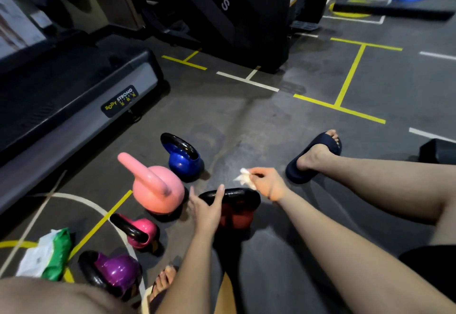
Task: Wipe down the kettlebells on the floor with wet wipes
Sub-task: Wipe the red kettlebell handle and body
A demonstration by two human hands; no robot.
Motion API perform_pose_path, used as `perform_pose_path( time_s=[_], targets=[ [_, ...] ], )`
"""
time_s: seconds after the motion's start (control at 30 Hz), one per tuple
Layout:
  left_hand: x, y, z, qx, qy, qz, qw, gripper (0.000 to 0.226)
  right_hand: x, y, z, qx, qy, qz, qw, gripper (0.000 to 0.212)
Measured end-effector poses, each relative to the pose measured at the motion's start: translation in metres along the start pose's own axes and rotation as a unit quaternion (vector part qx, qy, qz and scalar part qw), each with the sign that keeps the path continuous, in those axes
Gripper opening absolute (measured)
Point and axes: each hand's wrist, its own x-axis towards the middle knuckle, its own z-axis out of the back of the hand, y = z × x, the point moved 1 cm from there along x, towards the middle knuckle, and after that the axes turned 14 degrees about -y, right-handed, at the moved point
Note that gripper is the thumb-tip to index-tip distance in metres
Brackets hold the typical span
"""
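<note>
Fingers point(256, 172) of the right hand point(267, 185) pinch a crumpled white wet wipe point(244, 179) just past the black handle of a red kettlebell point(237, 216). The left hand point(206, 211), fingers straight and thumb spread, lies across the left end of that handle. The red kettlebell stands between the seated person's legs on a grey gym floor point(246, 121) taped with yellow and white lines. A treadmill point(74, 96) marked "BODY STRONG" fills the left side. Four more bells stand in a row left of the red one: a large salmon-pink kettlebell point(158, 192), a blue kettlebell point(183, 159) beyond it, a purple kettlebell point(118, 270) nearest the camera, and a small magenta kettlebell point(143, 232) between pink and purple. A green-and-white pack of wipes point(47, 254) lies left of the purple one. A dark slipper point(313, 158) covers the right foot, well right of the bells.
</note>
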Motion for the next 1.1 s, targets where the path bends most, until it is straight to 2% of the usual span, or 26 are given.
perform_pose_path(
  time_s=[0.07, 0.13, 0.23, 0.33, 0.4, 0.5, 0.57, 0.63, 0.73, 0.83, 0.9, 1.0, 1.1],
  targets=[
    [-0.014, 0.007, -0.003, -0.031, -0.034, 0.087, 0.995, 0.111, -0.007, -0.008, -0.009, -0.066, 0.049, 0.008, 0.997, 0.016],
    [-0.029, 0.009, -0.009, -0.061, -0.056, 0.163, 0.983, 0.119, -0.015, -0.015, -0.011, -0.069, 0.045, 0.003, 0.997, 0.022],
    [-0.049, 0.003, -0.023, -0.108, -0.037, 0.152, 0.982, 0.127, -0.029, -0.011, -0.005, -0.067, 0.019, 0.009, 0.998, 0.026],
    [-0.051, -0.002, -0.035, -0.110, -0.033, 0.170, 0.979, 0.137, -0.048, -0.011, -0.006, -0.068, 0.001, -0.022, 0.997, 0.023],
    [-0.049, -0.007, -0.030, -0.076, -0.032, 0.149, 0.985, 0.129, -0.067, -0.017, -0.007, -0.077, -0.025, -0.050, 0.995, 0.026],
    [-0.039, -0.005, -0.024, -0.042, 0.009, 0.031, 0.999, 0.090, -0.099, -0.028, -0.001, -0.049, -0.076, -0.076, 0.993, 0.026],
    [-0.027, -0.004, -0.027, -0.001, 0.080, -0.039, 0.996, 0.083, -0.117, -0.039, 0.001, -0.005, -0.066, -0.091, 0.994, 0.022],
    [-0.015, -0.006, -0.031, -0.005, 0.165, -0.083, 0.983, 0.065, -0.129, -0.048, 0.005, 0.017, -0.040, -0.093, 0.995, 0.017],
    [-0.007, -0.013, -0.024, -0.057, 0.245, -0.058, 0.966, 0.051, -0.127, -0.055, 0.012, 0.016, 0.005, -0.092, 0.996, 0.015],
    [-0.008, -0.004, -0.011, -0.078, 0.247, -0.036, 0.965, 0.045, -0.121, -0.050, 0.017, 0.054, 0.065, -0.135, 0.987, 0.014],
    [-0.015, 0.003, -0.008, -0.100, 0.230, -0.035, 0.967, 0.042, -0.115, -0.049, 0.017, 0.064, 0.023, -0.156, 0.985, 0.013],
    [-0.027, 0.006, -0.009, -0.129, 0.222, -0.069, 0.964, 0.048, -0.101, -0.049, 0.015, -0.041, -0.056, -0.069, 0.995, 0.012],
    [-0.027, 0.005, -0.004, -0.090, 0.213, -0.127, 0.965, 0.053, -0.096, -0.058, 0.000, -0.106, -0.025, 0.055, 0.993, 0.011]
  ],
)
